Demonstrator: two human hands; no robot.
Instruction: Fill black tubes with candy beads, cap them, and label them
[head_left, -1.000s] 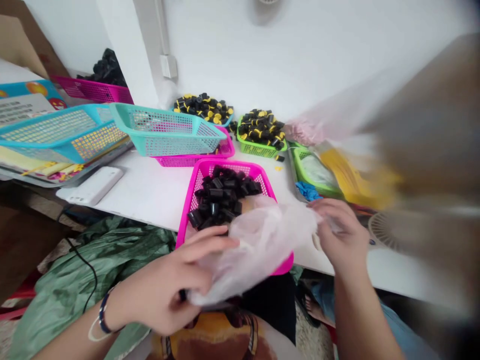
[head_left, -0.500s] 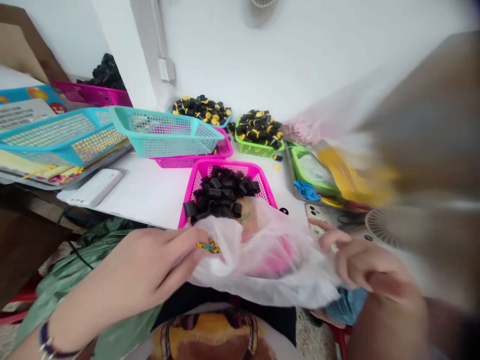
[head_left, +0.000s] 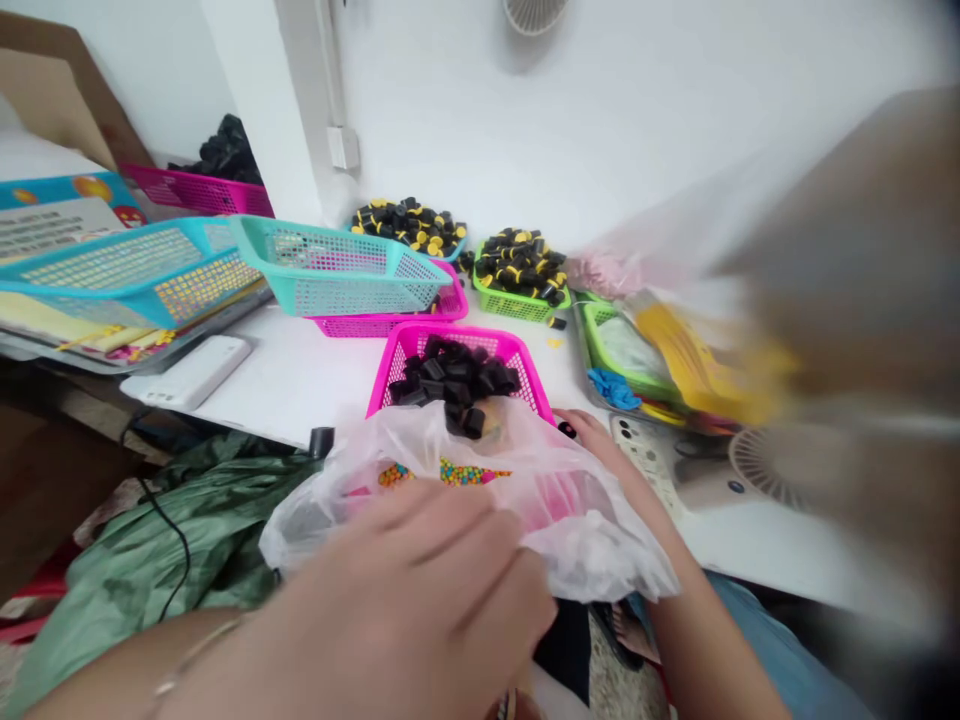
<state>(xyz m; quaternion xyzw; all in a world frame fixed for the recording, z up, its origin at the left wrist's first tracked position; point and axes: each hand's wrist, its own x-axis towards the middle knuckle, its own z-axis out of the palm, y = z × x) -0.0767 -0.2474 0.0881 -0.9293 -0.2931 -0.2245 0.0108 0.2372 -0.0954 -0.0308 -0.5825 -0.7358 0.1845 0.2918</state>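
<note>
My left hand (head_left: 427,590) is close to the camera, fingers curled in; whatever lies in them is hidden. Behind it a thin white plastic bag (head_left: 600,545) lies open over the front of a pink basket (head_left: 534,380). Small multicoloured beads (head_left: 469,472) show at the bag's mouth. Black cylindrical pieces (head_left: 442,370) fill the basket, some spilling onto the bag. My right hand (head_left: 589,432) reaches past the bag to the basket's right side, fingers closed at a small black piece (head_left: 568,429) on the table. Another black piece (head_left: 322,441) sits by the table's front edge.
Turquoise basket (head_left: 337,270) and blue basket (head_left: 127,275) stand at the left. A green basket (head_left: 517,300) of black-and-yellow pieces is at the back. Right of my hand lie a phone (head_left: 637,450) and a small fan (head_left: 765,465). A white power bank (head_left: 191,375) lies left.
My left hand has moved right and nearer the camera, away from the bag's left edge. My right hand has left the bag's right side and reached forward to the small black piece.
</note>
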